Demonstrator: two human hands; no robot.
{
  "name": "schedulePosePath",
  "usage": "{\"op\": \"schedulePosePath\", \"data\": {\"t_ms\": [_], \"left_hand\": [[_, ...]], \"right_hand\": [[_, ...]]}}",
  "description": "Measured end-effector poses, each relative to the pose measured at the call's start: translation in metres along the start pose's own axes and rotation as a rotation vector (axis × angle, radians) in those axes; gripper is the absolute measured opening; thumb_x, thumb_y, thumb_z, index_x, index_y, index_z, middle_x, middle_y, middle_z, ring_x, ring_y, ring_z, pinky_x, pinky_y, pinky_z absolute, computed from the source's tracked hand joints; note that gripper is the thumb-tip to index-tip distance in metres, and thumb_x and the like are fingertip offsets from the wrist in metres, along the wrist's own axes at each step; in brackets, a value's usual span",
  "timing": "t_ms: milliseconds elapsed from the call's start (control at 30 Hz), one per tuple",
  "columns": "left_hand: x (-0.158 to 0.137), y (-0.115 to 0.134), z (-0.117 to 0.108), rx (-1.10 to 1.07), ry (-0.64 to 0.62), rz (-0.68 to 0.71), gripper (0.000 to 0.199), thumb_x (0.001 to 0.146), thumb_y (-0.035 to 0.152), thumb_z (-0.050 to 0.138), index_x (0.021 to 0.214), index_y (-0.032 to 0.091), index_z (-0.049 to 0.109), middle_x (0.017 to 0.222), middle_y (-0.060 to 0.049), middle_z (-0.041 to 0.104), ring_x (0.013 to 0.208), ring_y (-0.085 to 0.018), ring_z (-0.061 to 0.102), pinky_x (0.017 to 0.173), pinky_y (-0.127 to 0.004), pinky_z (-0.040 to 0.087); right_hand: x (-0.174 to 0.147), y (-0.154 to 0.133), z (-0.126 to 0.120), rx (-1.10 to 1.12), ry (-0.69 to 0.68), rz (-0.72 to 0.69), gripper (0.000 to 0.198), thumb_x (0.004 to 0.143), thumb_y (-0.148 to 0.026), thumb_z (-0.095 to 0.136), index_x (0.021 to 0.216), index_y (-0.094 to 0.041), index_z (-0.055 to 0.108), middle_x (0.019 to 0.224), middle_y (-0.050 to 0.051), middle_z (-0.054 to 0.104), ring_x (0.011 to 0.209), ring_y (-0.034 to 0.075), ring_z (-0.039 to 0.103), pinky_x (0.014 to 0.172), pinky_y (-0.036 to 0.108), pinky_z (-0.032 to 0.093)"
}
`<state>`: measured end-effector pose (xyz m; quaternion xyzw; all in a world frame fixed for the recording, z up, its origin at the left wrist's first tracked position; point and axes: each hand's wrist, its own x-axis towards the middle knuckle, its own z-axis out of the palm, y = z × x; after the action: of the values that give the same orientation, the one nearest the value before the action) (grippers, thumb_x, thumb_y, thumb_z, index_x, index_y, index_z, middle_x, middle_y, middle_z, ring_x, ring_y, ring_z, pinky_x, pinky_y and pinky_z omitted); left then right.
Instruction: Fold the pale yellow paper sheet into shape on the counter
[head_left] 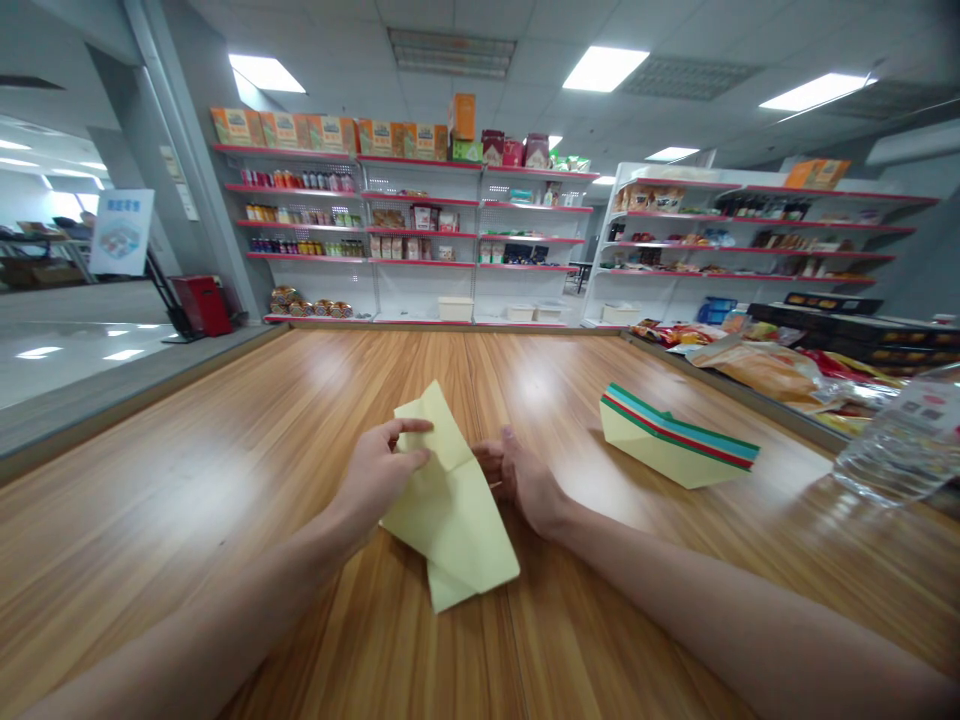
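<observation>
A pale yellow sheet of folded paper [457, 500] stands tilted in front of me, with creases across it and a loose flap at its lower end. My left hand [379, 475] is closed on its left side, thumb and index finger lying over the front face. At the right edge is my right hand [525, 480], thumb raised and fingers reaching behind the sheet, where their tips are hidden. Farther right, apart from both hands, a folded paper boat [675, 445] rests on the table, pale yellow with green, blue, white and red stripes along its top.
The wood-grain table [247, 480] has a raised rim. A clear plastic bottle [904, 440] lies at the right, near packaged snacks [772, 365] and black boxes [862, 335]. Stocked shelves [420, 200] stand beyond the table; a sign board [122, 232] is at the left.
</observation>
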<state>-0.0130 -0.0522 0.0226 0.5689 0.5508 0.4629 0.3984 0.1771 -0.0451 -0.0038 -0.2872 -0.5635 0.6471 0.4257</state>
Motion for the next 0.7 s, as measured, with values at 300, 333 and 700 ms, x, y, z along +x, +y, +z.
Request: {"op": "schedulePosePath", "data": {"t_ms": [300,333,700], "left_hand": [[0.0,-0.024,0.003,0.62,-0.052,0.333,0.041,0.069,0.035,0.063,0.108,0.02,0.061,0.101,-0.01,0.047,0.098,-0.027,0.05,0.089,-0.043,0.038],[-0.001,-0.026,0.004,0.657,-0.082,0.36,0.04,0.07,0.036,0.062,0.108,0.022,0.062,0.107,-0.011,0.045,0.105,-0.03,0.046,0.092,-0.045,0.035],[-0.013,0.018,-0.01,0.707,-0.424,0.396,0.039,0.082,0.049,0.046,0.078,0.022,0.073,0.069,-0.005,0.064,0.064,-0.02,0.058,0.062,-0.03,0.039]], "right_hand": [[-0.001,0.004,-0.002,-0.741,0.09,-0.25,0.032,0.09,-0.024,0.039,0.119,-0.018,0.049,0.074,0.004,0.061,0.063,0.014,0.055,0.062,0.028,0.046],[-0.002,0.002,-0.004,-0.867,0.083,-0.314,0.034,0.089,-0.02,0.038,0.122,-0.019,0.048,0.083,0.006,0.061,0.071,0.015,0.056,0.068,0.031,0.046],[-0.005,-0.013,-0.004,-1.601,-0.215,-0.589,0.029,0.071,-0.003,0.046,0.09,-0.018,0.063,0.094,0.008,0.065,0.098,0.022,0.055,0.1,0.047,0.024]]}}
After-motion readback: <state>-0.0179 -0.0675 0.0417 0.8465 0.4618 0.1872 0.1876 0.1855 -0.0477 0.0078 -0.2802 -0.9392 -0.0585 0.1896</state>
